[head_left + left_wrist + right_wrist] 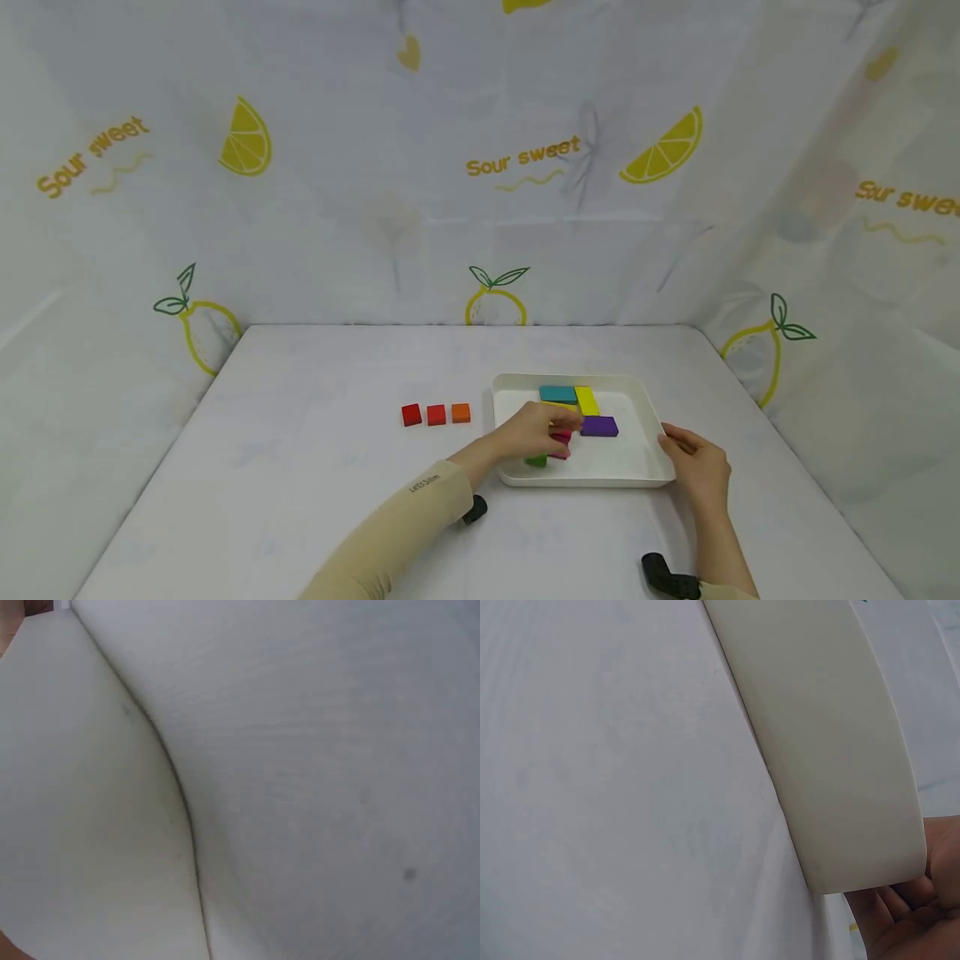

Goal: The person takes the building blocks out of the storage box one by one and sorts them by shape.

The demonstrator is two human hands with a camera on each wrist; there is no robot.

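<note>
A white rectangular tray (585, 482) lies on the table, holding several coloured blocks. My left hand (528, 431) reaches over its near left part, and its thumb and fingers pinch a magenta block (560, 437). Beside that hand are a green block (536, 461), a purple block (599, 427), a yellow block (587, 402) and a teal block (558, 394); another yellow piece is partly covered by the hand. My right hand (699, 467) grips the tray's right edge near the front corner. In the right wrist view its fingers curl behind the tray wall (832, 750).
Left of the tray, a dark red cube (411, 415), a red cube (437, 415) and an orange cube (461, 413) sit in a row. A white cloth (300, 467) covers the table. Lemon-printed curtains (360, 208) stand behind and at both sides.
</note>
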